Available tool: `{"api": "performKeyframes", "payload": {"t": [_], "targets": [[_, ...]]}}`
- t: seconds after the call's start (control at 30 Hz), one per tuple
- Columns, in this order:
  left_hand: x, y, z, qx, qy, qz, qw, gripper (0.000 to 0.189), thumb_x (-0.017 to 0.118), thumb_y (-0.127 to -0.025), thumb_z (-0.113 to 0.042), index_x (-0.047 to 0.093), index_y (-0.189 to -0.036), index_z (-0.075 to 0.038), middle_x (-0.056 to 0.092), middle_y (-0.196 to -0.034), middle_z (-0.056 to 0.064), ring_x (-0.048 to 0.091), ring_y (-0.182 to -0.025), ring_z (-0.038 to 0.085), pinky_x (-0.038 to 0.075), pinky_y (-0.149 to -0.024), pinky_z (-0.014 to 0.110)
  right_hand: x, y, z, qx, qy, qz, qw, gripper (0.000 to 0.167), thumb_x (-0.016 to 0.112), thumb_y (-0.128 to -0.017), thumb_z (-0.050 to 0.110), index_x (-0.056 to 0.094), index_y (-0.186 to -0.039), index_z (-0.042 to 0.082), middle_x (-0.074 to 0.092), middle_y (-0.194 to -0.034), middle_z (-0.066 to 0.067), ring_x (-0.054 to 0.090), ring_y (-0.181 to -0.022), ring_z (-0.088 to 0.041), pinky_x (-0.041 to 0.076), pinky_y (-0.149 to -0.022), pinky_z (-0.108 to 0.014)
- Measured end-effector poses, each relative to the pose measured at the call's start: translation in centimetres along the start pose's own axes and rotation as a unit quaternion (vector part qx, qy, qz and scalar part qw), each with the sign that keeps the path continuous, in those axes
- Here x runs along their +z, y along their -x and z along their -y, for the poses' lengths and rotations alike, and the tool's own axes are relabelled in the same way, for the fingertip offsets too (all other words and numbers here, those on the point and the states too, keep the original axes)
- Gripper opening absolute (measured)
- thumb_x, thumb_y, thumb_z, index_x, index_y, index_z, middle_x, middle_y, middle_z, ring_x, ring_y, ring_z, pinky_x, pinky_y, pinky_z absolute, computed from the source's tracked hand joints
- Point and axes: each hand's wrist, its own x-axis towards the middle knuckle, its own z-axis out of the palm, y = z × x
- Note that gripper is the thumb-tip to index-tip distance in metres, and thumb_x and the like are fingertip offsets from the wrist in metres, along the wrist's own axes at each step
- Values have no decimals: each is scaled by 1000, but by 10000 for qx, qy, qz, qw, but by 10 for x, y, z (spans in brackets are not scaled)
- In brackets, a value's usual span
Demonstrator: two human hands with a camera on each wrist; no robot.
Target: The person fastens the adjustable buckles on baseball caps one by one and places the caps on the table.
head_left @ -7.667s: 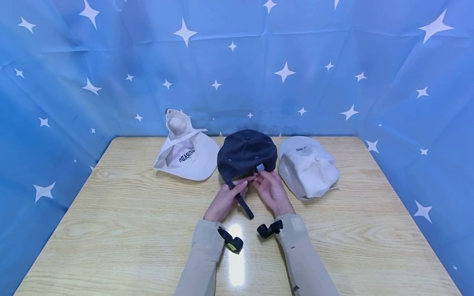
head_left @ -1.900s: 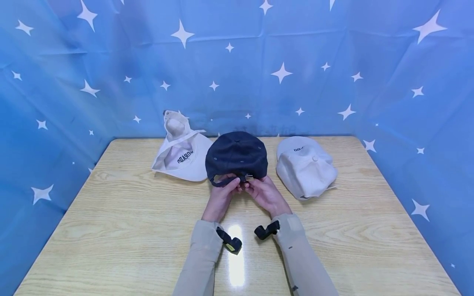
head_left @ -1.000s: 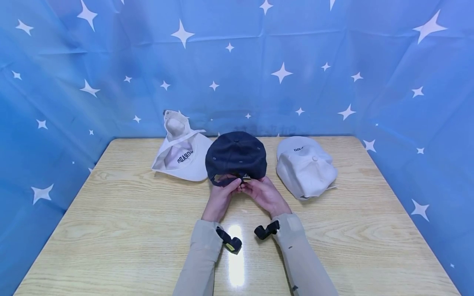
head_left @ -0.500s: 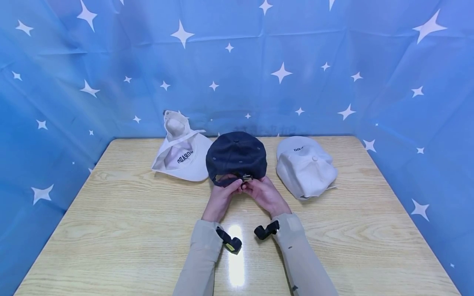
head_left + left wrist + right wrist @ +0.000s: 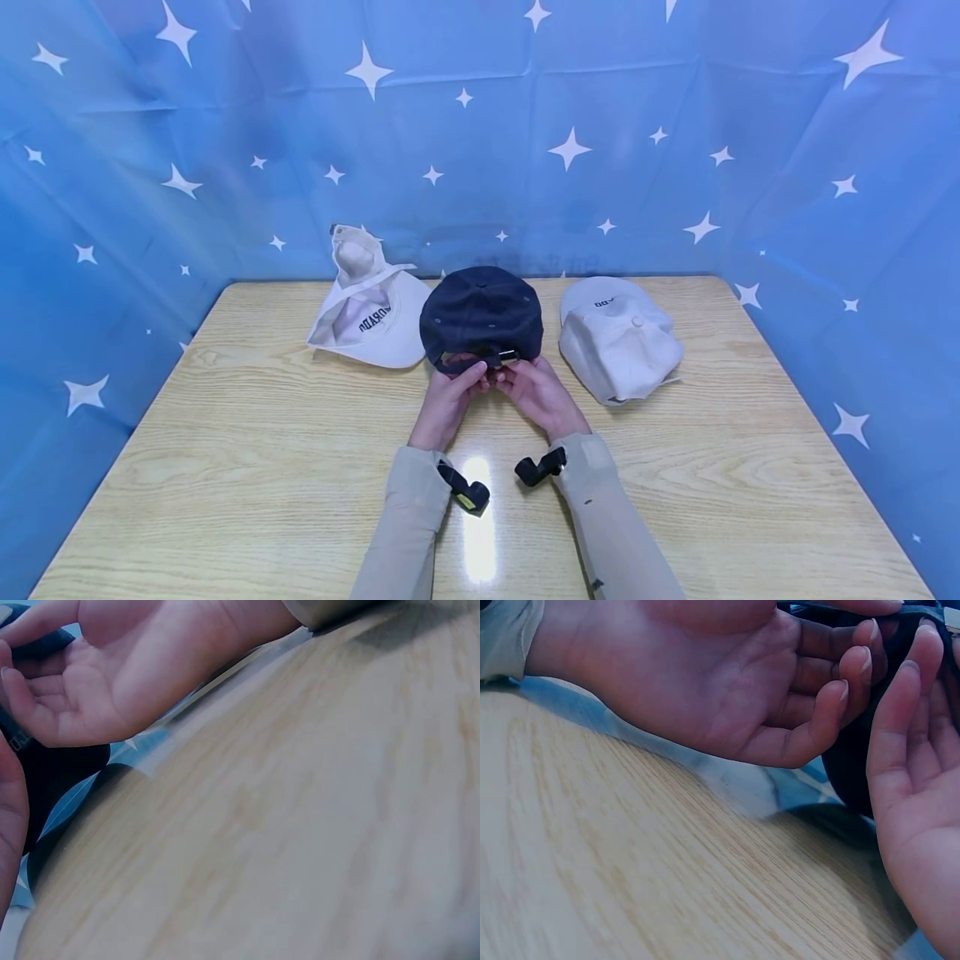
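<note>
A navy baseball cap (image 5: 482, 312) sits at the middle of the table's far side, its back turned toward me. Its strap (image 5: 453, 365) curves across the back opening to a metal buckle (image 5: 508, 356) at the right. My left hand (image 5: 448, 404) pinches the strap between thumb and fingers, just left of the buckle. Below the buckle, my right hand (image 5: 542, 398) grips the strap's buckle end. Fingertips of both hands nearly meet. In the right wrist view, the left hand (image 5: 705, 690) has its lower fingers curled, and the right hand (image 5: 922, 817) rises at the right edge.
A white cap (image 5: 405, 312) lies upturned at the left, close against the navy one. Another white cap (image 5: 626, 342) lies at the right, crown up. Behind the wooden table (image 5: 262, 467) hangs a blue star-patterned cloth (image 5: 480, 208).
Several seconds ago the strap hung loose past my left hand; now it spans the opening to the buckle. The cap shifted left, then slightly right. Lately the buckle has tilted slightly while both hands kept hold.
</note>
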Motion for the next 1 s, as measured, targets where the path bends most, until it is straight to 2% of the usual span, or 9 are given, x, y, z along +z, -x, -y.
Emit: {"api": "performKeyframes", "payload": {"t": [0.17, 0.33, 0.77, 1.0], "targets": [[0, 1, -1, -21, 52, -15, 10000, 14, 66, -82, -16, 59, -88, -6, 58, -78, 4, 55, -70, 15, 48, -68, 25, 0, 0, -1, -25, -193, 14, 9998, 14, 48, -89, 0, 59, -90, 7, 60, -84, -7, 55, -77, -19, 45, -74, -30], [-1, 1, -1, -5, 101, -29, 9999, 5, 61, -84, -11, 59, -87, -7, 58, -77, 4, 55, -70, 15, 48, -68, 26, 0, 0, -1, 49, -141, -6, 9999, 14, 48, -90, 0, 60, -92, 7, 61, -85, -7, 56, -78, -19, 46, -75, -30], [-1, 0, 2, 81, 49, 11, 10000, 16, 68, -79, -17, 58, -85, -7, 58, -76, 4, 55, -69, 14, 48, -67, 25, 0, 1, -1, 208, 24, -59, 9998, 20, 44, -90, -1, 60, -91, 12, 62, -89, -7, 55, -83, -21, 45, -78, -31], [-1, 0, 0, 34, 64, 21, 10000, 12, 66, -81, -15, 58, -86, -6, 58, -77, 4, 55, -69, 14, 49, -66, 25, 0, 0, -1, 165, -92, -71, 9998, 20, 44, -90, -1, 59, -84, 11, 62, -88, -7, 56, -82, -21, 46, -77, -31]]}}
